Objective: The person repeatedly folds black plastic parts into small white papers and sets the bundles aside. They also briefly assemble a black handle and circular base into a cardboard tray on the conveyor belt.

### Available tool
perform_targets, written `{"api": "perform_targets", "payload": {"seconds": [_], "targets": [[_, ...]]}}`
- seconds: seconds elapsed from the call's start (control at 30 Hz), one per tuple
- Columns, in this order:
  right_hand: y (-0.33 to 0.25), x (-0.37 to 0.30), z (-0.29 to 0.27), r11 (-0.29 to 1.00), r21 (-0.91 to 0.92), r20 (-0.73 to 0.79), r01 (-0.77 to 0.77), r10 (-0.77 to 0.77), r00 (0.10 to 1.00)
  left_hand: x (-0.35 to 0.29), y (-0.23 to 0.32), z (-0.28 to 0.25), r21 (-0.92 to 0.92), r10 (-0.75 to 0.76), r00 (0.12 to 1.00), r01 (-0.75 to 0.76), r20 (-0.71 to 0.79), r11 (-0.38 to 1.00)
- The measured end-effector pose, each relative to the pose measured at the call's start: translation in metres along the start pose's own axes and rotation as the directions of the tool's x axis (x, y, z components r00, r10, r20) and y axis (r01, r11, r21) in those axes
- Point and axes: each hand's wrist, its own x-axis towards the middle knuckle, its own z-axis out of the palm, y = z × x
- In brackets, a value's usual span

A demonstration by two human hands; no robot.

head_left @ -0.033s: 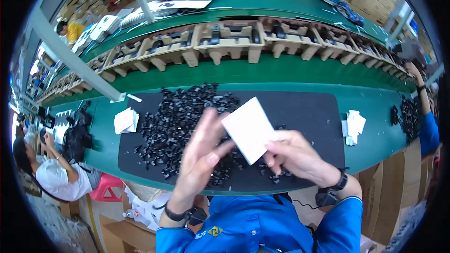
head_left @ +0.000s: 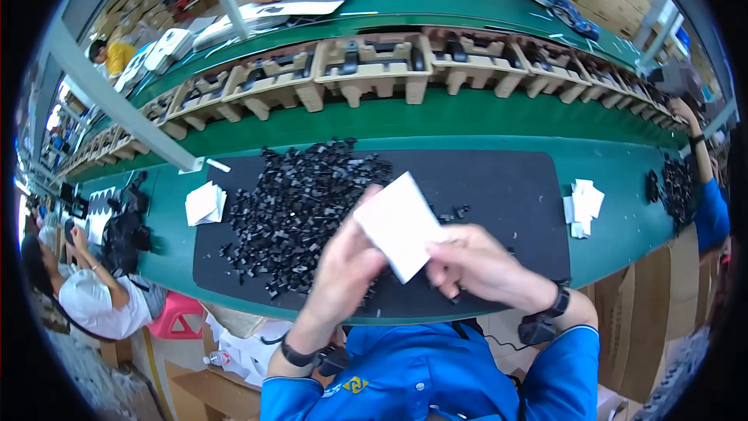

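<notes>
A blank white rectangular piece, like a paper card or flat packet (head_left: 400, 226), is tilted above the black mat. My right hand (head_left: 475, 265) pinches its lower right edge between thumb and fingers. At the opposite edge is my left hand (head_left: 343, 265), slightly blurred, its fingers stretched out partly behind the white card and its thumb apart. Whether the left hand touches the card I cannot tell. Beneath and to the left of the hands spreads a large heap of small black plastic parts (head_left: 292, 203). A few more such parts lie right of the card.
White paper stacks lie left (head_left: 206, 204) and right (head_left: 584, 206) of the black mat (head_left: 499, 179). Beyond, a row of beige moulded trays (head_left: 374, 70) holds black parts. A slanting metal post (head_left: 125, 101) stands at left. Co-workers sit at both sides; others stand across the line.
My left hand has moved in towards the card, its fingers now partly behind it. The right hand has carried the card slightly left and down. The whole view has shifted a little.
</notes>
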Motion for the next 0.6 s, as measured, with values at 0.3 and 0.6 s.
{"api": "perform_targets", "payload": {"seconds": [0.3, 0.6], "targets": [[0.005, -0.023, 0.010, -0.406, -0.909, 0.368, 0.094, -0.678, 0.636, 0.002, -0.019, 0.018, -0.223, -0.440, 0.866, 0.490, 0.239, 0.843], [0.014, -0.005, -0.017, -0.519, -0.854, 0.463, 0.040, -0.723, 0.512, 0.007, -0.048, 0.035, -0.108, -0.466, 0.867, 0.488, 0.177, 0.866]]}}
